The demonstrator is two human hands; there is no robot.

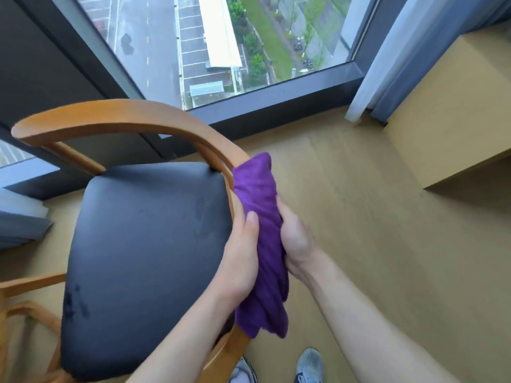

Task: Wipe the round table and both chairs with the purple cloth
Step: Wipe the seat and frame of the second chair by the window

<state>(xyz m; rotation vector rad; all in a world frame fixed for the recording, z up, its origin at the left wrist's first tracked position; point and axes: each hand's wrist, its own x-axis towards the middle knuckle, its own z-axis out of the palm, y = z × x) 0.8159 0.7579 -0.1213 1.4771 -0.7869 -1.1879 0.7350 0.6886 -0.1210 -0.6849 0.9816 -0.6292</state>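
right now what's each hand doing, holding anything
Left hand: grips the purple cloth wrapped over the chair's wooden rail.
Right hand: grips the same cloth from the other side.

Both bare forearms are reaching forward, side by side. The left hand [240, 258] is curling its fingers around the cloth [262, 244], thumb pointing up. The right hand [296, 241] is gripping it from the opposite side.

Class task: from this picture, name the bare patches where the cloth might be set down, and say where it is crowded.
Free: the black seat inside the curved wooden rail, and the floor between chair, window frame and cabinet. Crowded: the rail's right side, where left hand and right hand grip the purple cloth.
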